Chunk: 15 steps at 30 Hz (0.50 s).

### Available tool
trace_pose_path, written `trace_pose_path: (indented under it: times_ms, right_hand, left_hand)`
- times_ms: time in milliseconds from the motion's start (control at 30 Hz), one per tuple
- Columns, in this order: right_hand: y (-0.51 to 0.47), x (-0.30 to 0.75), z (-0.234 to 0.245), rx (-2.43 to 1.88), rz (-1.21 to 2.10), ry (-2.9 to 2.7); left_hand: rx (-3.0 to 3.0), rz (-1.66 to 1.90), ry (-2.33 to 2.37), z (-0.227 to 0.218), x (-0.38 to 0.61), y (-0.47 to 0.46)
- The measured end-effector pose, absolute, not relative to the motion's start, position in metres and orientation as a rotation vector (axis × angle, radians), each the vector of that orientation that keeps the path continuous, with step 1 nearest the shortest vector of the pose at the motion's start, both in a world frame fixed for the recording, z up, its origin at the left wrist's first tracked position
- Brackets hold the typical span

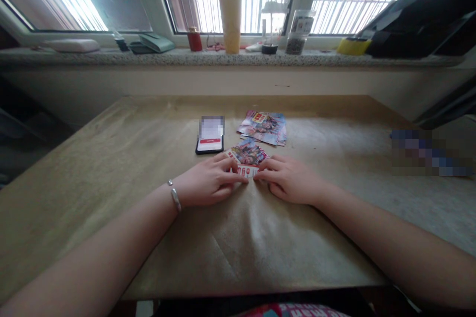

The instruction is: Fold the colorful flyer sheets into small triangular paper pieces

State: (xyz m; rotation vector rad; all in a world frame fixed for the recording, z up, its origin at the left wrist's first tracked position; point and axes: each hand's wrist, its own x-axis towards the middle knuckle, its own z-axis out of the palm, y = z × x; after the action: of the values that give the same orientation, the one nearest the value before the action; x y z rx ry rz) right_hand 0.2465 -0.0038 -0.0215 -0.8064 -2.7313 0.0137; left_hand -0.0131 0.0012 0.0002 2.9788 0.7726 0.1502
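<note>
"Silver bracelet (174,197) first, at left. What is below it?"

"Left hand (210,181): thumb and fingers nearly closed, taking hold of the left edge of a printed sheet (250,153). Phone (208,146) just beyond it, screen up."

"Sheet position?"

"Near the middle of the table (100,183), between both hands, picture side up. Cannot tell whether its near strip is folded."

"Progress?"

"One sheet in hand; judged unfinished, since both hands are on it. Farther off and slightly right, a loose pile of similar sheets (262,128), untouched. Done or waiting: not determinable."

"Right hand?"

"Right hand (290,178): fingers bent, little gap, on the sheet's right edge. Pressure unknown. Well to the right, a blurred item (427,151); identity unclear."
</note>
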Motion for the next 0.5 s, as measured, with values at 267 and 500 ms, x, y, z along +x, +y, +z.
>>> trace_pose_path:
  times_ms: [267, 500]
  right_hand:
    - [-0.001, 0.250, -0.021, -0.839, 0.000, -2.765]
    - [0.006, 0.263, -0.018, -0.862, -0.025, -2.760]
  left_hand:
    - [2.925, 0.237, 0.782, -0.006, -0.009, 0.002]
    - [2.725, 0.291, 0.696, -0.001, -0.020, 0.013]
